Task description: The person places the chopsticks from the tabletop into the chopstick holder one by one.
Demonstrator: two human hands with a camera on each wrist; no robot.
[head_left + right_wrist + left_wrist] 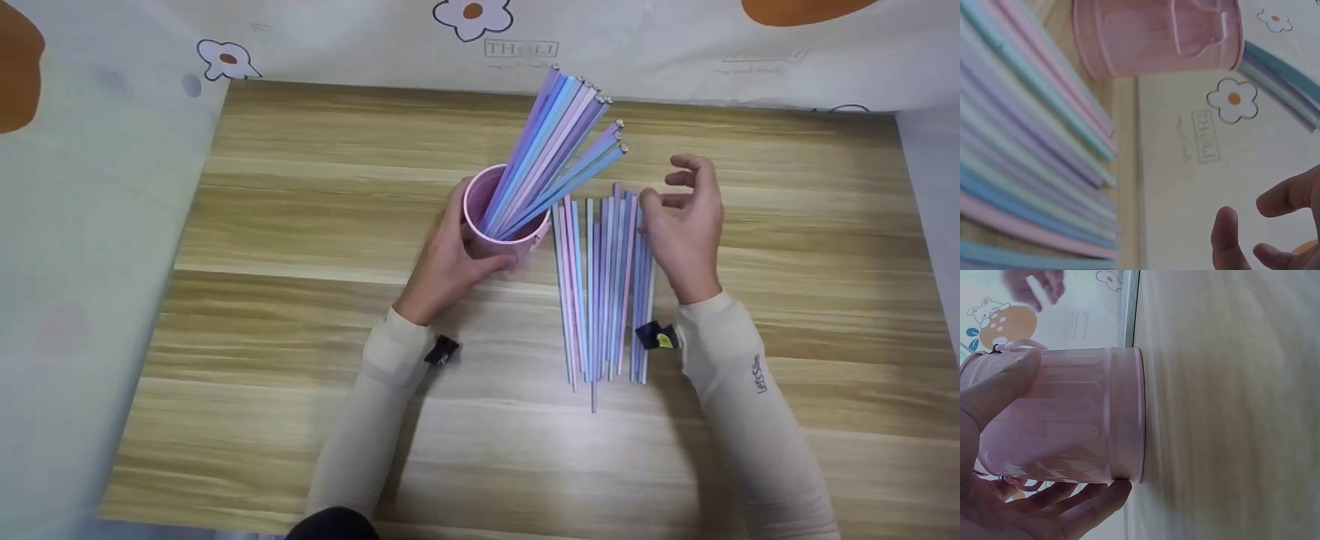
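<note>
A small pink bucket (481, 196) with ribbed sides and a side handle holds a bundle of long, thin pastel sticks (559, 146), leaning up to the right. My left hand (454, 259) grips the bucket, thumb along its near side and fingers around the far side; its base is right at the tabletop in the left wrist view. More sticks (600, 289) in pink, blue, purple and pale green lie roughly side by side on the table, right of the bucket. My right hand (686, 225) hovers over their far right end, fingers loosely bent and holding nothing.
The wood-grain table (315, 225) reaches to a pale printed backdrop (360, 45) with flowers at the back. A similar pale sheet (90, 262) runs along the left side. Dark wrist straps (442, 350) sit at both sleeve cuffs.
</note>
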